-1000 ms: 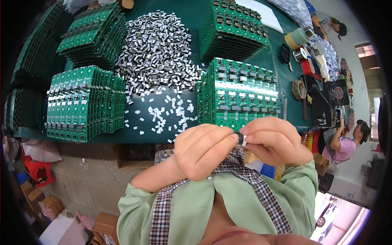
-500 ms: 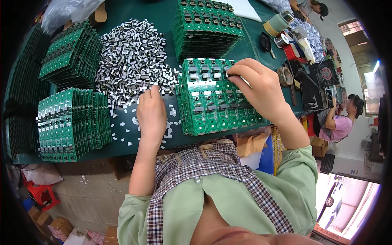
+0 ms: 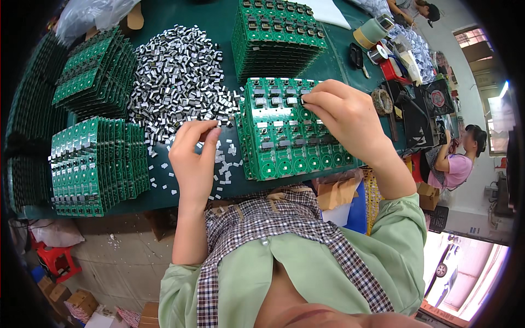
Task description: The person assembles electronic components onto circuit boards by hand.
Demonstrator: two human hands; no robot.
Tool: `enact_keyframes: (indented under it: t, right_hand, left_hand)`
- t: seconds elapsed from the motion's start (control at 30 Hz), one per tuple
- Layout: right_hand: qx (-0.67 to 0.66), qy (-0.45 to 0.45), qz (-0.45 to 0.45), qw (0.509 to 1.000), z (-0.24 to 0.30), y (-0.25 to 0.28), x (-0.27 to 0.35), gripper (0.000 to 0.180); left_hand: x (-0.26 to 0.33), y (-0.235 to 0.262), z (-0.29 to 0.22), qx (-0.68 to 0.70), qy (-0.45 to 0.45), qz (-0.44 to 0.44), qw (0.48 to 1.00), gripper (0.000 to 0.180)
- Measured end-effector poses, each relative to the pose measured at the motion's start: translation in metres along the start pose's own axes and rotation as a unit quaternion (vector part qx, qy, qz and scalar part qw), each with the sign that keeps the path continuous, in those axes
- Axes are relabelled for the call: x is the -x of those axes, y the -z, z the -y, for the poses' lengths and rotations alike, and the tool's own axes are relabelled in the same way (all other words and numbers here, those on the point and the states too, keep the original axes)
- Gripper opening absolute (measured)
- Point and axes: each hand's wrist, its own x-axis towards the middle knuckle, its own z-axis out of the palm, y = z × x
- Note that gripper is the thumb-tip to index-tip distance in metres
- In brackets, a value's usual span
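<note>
My right hand (image 3: 350, 117) is over the upper part of a green circuit board panel (image 3: 276, 113). Its thumb and forefinger pinch a small display module (image 3: 303, 101) at the panel's upper row, mostly hidden by the fingertips. In that row, two white-faced display modules (image 3: 276, 101) sit to the left of my fingers. My left hand (image 3: 192, 156) hovers at the near edge of a heap of loose small display modules (image 3: 178, 76). Its fingers curl toward the raised thumb, tips close together; whether a part lies between them is hidden.
Stacks of green panels stand at the left (image 3: 82, 169) and behind the worked panel (image 3: 278, 46). Loose modules lie scattered near the table's front edge. At the right are a solder spool (image 3: 377, 53), a green cup-like container (image 3: 372, 33) and a fan (image 3: 437, 98). A co-worker in pink (image 3: 458, 167) sits further right.
My left hand has drawn back slightly from the heap and turned, its thumb now showing beside the curled fingers. My right hand has stayed at the same row, shifting only slightly.
</note>
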Motion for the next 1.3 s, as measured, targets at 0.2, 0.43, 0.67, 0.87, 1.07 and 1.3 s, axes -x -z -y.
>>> enact_keyframes:
  t: [0.2, 0.43, 0.67, 0.87, 1.07, 1.3]
  right_hand:
    - [-0.042, 0.072, -0.063, 0.995, 0.040, 0.015, 0.002, 0.021]
    - [-0.132, 0.240, -0.159, 0.948, 0.050, -0.008, 0.013, 0.027]
    - [-0.307, 0.046, -0.102, 0.945, 0.056, 0.003, 0.018, 0.026]
    - [-0.328, 0.033, -0.103, 0.938, 0.056, -0.003, 0.022, 0.028]
    - [-0.332, 0.037, -0.094, 0.938, 0.056, 0.002, 0.016, 0.032]
    - [-0.404, -0.024, 0.001, 0.914, 0.048, 0.003, 0.020, 0.023]
  left_hand:
    - [0.023, 0.008, -0.049, 0.460, 0.075, 0.072, 0.882, 0.010]
    - [0.033, 0.003, -0.072, 0.403, 0.055, 0.128, 0.905, 0.009]
    - [0.039, -0.004, -0.066, 0.345, -0.035, 0.089, 0.934, 0.019]
    - [0.037, -0.005, -0.067, 0.312, -0.062, 0.086, 0.944, 0.024]
    - [0.038, -0.008, -0.064, 0.323, -0.024, 0.054, 0.944, 0.021]
    - [0.032, -0.008, -0.065, 0.209, -0.172, 0.039, 0.962, 0.018]
